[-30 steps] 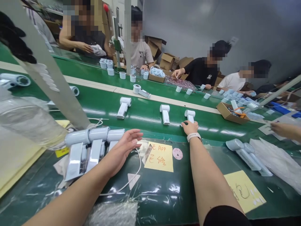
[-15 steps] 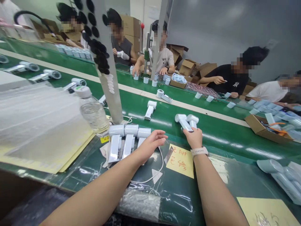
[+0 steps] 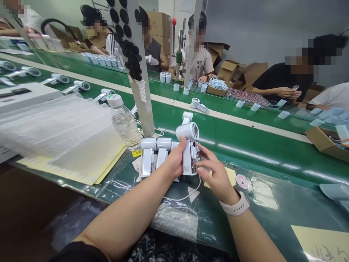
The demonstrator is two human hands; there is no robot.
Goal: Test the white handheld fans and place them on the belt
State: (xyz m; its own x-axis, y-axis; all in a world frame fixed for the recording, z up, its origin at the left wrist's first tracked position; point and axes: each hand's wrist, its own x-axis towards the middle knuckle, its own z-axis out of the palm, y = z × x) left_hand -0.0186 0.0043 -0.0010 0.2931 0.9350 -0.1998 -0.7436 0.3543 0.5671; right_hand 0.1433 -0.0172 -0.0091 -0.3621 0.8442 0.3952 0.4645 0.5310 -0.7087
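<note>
My left hand is closed around the handle of a pale-blue hair-dryer-shaped device, its thumb along the near side. The device stands nearly upright, its round head on top and its handle's right side open, with inner parts showing. At that open side is my right hand, fingers apart and fingertips close to the handle; whether they touch it I cannot tell. Beyond my left wrist lie several similar devices in a row, partly hidden by my hand. Another device is on the green belt behind the held one.
A water bottle and stacked translucent sheets lie left, beside a metal post. A white cable and yellow notes are on the bench. Co-workers sit across the belt; a cardboard box stands right.
My right hand has come back from the belt, where two devices were beside it; neither remains there. A device is now in my left hand. The view has shifted slightly left.
</note>
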